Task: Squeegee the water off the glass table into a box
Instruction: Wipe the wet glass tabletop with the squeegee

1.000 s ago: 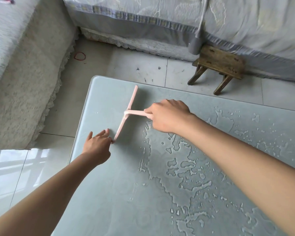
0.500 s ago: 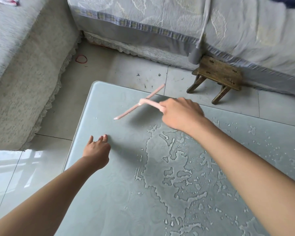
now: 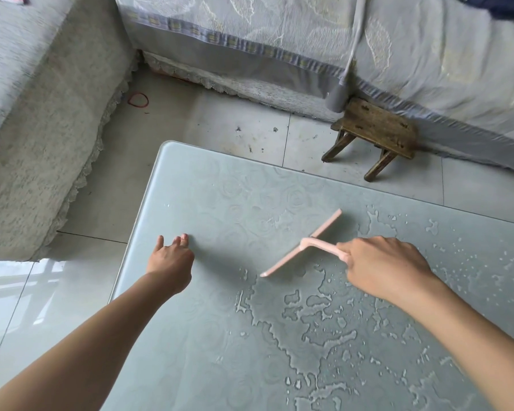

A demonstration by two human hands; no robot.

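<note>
The right hand [image 3: 389,268] grips the handle of a pink squeegee [image 3: 304,247], fingers curled round it and knuckles up. The blade lies slantwise over the glass table [image 3: 208,185], its near end pointing left at the edge of the water [image 3: 318,310], its far end pointing away and to the right. Whether the blade's edge touches the glass cannot be told; a shadow lies just under it. The water spreads in ragged pools and drops across the right and near parts of the table, while the far left part looks dry. The left hand [image 3: 169,259] holds nothing; its fingers stretch forward, loosely apart, over the dry glass near the left edge, well apart from the squeegee. Beyond the table, on the tiled floor [image 3: 238,120], a small wooden stool [image 3: 374,129] stands against a cloth-covered sofa [image 3: 279,34], and a red band [image 3: 138,99] lies near the corner.
</note>
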